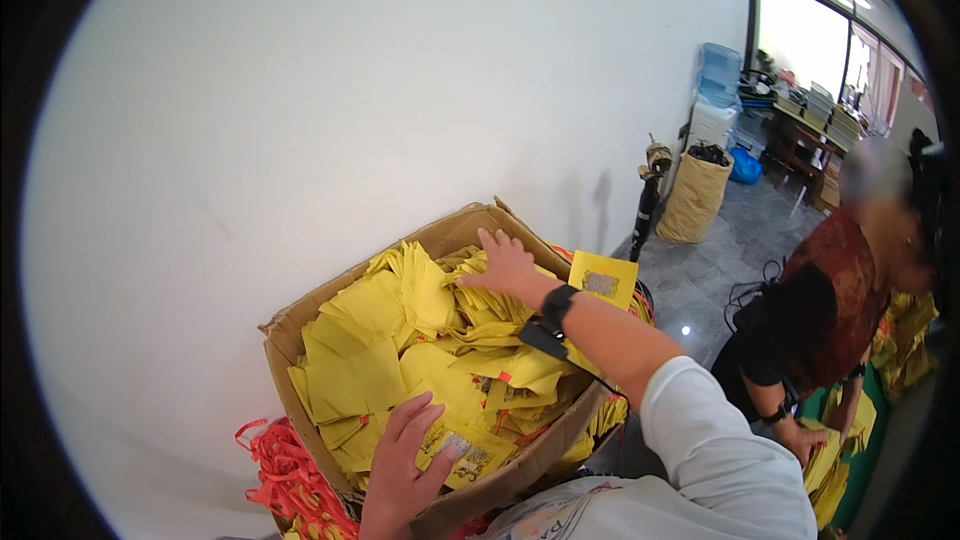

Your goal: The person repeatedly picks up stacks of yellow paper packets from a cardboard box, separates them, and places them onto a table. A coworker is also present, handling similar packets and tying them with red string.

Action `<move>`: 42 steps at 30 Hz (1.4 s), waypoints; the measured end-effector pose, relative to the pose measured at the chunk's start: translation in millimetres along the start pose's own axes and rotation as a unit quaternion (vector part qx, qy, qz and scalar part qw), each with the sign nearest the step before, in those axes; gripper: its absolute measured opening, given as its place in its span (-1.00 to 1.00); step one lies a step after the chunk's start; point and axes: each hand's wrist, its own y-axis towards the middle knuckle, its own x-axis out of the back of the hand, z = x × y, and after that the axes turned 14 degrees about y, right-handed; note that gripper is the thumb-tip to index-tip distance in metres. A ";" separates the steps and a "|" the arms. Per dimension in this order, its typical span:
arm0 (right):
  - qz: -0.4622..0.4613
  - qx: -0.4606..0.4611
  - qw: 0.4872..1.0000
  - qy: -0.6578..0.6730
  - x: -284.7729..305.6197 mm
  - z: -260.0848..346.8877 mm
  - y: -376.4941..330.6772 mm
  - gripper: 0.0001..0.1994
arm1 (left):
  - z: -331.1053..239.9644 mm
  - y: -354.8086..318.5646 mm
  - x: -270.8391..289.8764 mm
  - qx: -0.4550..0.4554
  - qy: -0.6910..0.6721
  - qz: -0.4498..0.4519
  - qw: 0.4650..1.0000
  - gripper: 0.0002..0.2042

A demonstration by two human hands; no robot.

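A cardboard box (540, 460) holds a heap of flat yellow pouches (355, 375), some with a dark printed pattern and small red tabs. Over the far side of the heap, my right hand (505, 268) reaches in with fingers spread; whether it touches the pouches is hard to tell. My left hand (405, 465) is at the near side of the box, fingers apart, close to a printed pouch (470, 450). Neither hand grips anything. One more printed yellow pouch (605, 280) stands out beyond the box's right side, partly behind my right forearm.
A white wall (300, 90) rises behind the box. Tangled red ribbons (290, 470) lie at its left. To the right, a person (830, 290) handles yellow pouches (825, 465) at a green surface. A brown sack (695, 195) and a water dispenser (715, 100) stand farther back.
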 end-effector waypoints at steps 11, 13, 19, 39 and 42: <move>0.126 -0.039 0.991 0.000 -16.7 -82.0 93.0 -0.07 | 56.0 106.5 -64.8 0.089 -0.002 -0.069 0.994 -0.60; 0.138 -0.010 0.990 -0.010 5.5 -106.5 100.0 -0.08 | 63.1 116.8 -75.2 0.103 -0.005 -0.061 0.993 -0.60; 0.170 0.038 0.985 0.019 30.9 -129.3 94.8 -0.04 | 56.6 138.2 -100.9 0.120 0.042 -0.037 0.991 -0.54; -0.053 0.191 0.980 0.027 115.5 -103.0 24.2 -0.26 | 62.5 127.9 -183.1 0.007 0.170 0.365 0.915 -0.33; -0.126 0.231 0.960 0.095 127.7 -85.2 2.0 -0.27 | 67.7 118.6 -172.2 0.035 0.109 0.373 0.921 -0.27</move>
